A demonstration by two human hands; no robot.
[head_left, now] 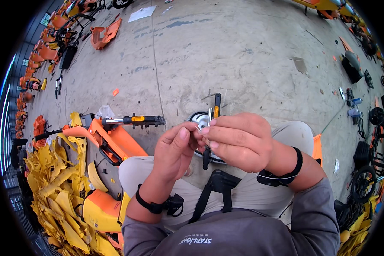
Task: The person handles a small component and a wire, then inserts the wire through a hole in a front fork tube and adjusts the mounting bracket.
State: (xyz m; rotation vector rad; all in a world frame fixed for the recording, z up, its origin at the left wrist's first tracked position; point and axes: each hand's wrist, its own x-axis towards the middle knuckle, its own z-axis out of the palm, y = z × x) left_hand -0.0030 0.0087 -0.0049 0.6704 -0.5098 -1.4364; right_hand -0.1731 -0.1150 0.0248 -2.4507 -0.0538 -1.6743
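Observation:
In front of my lap, my left hand and my right hand meet fingertip to fingertip. Thumb and forefinger of the left pinch a small, shiny, pale piece, mostly covered by the fingers. A slim silver metal rod stands up at the right hand's closed fingertips, its lower part hidden. Beneath the hands lies a wheel with a pale rim, partly covered. Beside it shows a dark fork leg with an orange reflector.
At left lies an orange scooter frame with a silver fork. A heap of yellow plastic panels fills the lower left. An orange shell is farther off on the concrete floor. Wheels and parts line the right.

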